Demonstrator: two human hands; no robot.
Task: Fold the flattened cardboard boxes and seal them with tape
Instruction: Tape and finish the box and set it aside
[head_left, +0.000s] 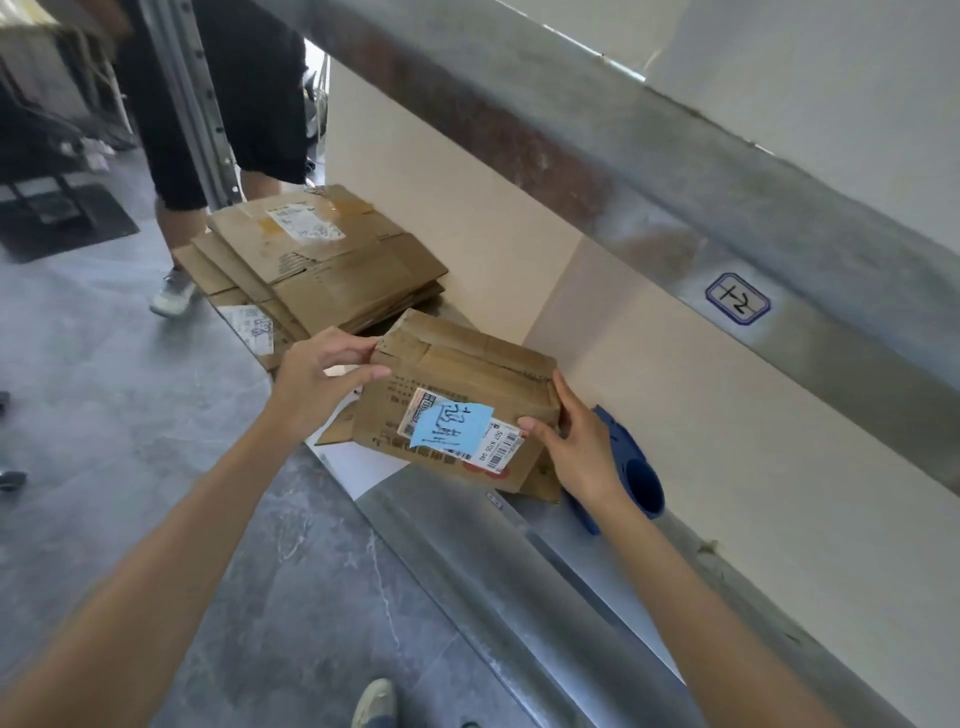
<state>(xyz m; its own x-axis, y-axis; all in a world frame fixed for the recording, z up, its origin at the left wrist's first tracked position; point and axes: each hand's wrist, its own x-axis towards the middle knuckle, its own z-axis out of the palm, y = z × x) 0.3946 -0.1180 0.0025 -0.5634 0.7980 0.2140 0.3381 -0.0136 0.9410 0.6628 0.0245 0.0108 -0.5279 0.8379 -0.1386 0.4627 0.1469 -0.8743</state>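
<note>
The assembled cardboard box (457, 395) sits at the centre of the frame, on the pale shelf (701, 415), top flaps folded down. A blue note (449, 423) covers part of its front label.

- Left hand (317, 379): pinches the box's upper left corner between thumb and fingers.
- Right hand (576, 447): grips the box's right edge, thumb on the front face.

A blue tape dispenser (636, 467) lies just behind the right hand. The stack of flattened boxes (322, 260) lies above and left of the box. A second person (228, 104) stands in the upper left.
</note>
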